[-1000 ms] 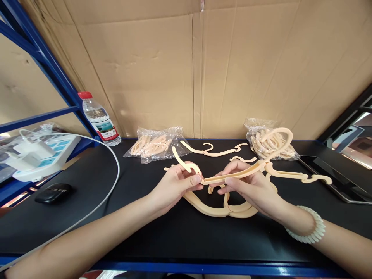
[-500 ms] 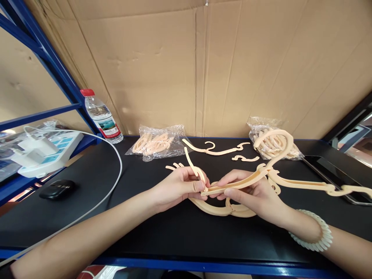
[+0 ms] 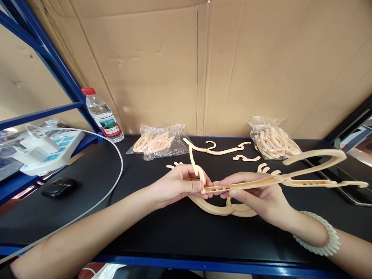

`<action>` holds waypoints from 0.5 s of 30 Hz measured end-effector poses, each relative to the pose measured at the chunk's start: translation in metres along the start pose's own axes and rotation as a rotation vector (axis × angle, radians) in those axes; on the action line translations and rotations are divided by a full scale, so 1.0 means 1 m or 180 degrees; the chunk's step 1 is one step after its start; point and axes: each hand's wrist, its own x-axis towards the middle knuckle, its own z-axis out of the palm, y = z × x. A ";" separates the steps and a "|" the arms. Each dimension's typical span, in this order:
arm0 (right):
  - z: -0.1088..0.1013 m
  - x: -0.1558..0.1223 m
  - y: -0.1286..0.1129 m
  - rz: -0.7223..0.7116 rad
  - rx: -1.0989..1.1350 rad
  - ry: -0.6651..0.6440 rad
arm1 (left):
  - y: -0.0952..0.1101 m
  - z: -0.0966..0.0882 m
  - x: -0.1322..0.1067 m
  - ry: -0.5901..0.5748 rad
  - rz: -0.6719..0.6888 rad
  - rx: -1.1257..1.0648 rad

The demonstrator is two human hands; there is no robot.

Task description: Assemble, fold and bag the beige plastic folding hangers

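My left hand [image 3: 180,185] pinches a small beige hook piece [image 3: 194,162] that points up from its fingers. My right hand [image 3: 255,195] grips the arm of a beige plastic hanger [image 3: 308,170], which lies nearly flat and stretches off to the right. The hook piece's end meets the hanger's near end between my two thumbs. Under my hands, another beige hanger [image 3: 223,208] lies on the black tabletop [image 3: 145,224]. A pale beaded bracelet [image 3: 325,238] circles my right wrist.
Two clear bags of beige parts [image 3: 157,143] [image 3: 273,142] and loose hanger pieces [image 3: 216,149] lie by the cardboard wall. A water bottle [image 3: 101,116], a power strip [image 3: 43,151] with white cable, and a black mouse [image 3: 58,186] are left. A tablet [image 3: 354,182] lies right.
My right hand has turned the hanger down from tilted up to nearly flat, its hook swinging right. The hook piece in my left hand has tipped more upright.
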 end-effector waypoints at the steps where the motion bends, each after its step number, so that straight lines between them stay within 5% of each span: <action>1: 0.000 0.000 0.000 0.0011 0.0000 -0.0016 | 0.000 0.000 0.000 0.0001 0.0007 -0.0013; 15: 0.002 -0.002 -0.001 0.0093 0.0128 0.0070 | -0.003 0.006 0.000 0.0260 0.0082 -0.0084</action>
